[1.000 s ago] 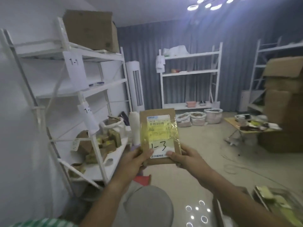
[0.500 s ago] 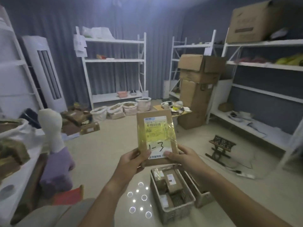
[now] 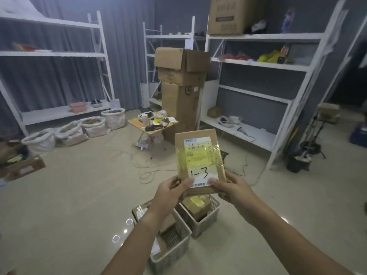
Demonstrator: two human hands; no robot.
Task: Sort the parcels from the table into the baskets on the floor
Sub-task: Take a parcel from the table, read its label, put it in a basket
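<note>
Both the left hand [image 3: 170, 192] and right hand [image 3: 231, 187] grasp a parcel [image 3: 199, 161] hand-marked "1-3", above two baskets [image 3: 198, 221].

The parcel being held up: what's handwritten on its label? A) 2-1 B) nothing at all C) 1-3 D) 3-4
C: the parcel, held at its lower corners by the left hand and the right hand, carries "1-3" in black marker on the white label, below the yellow tape.
</note>
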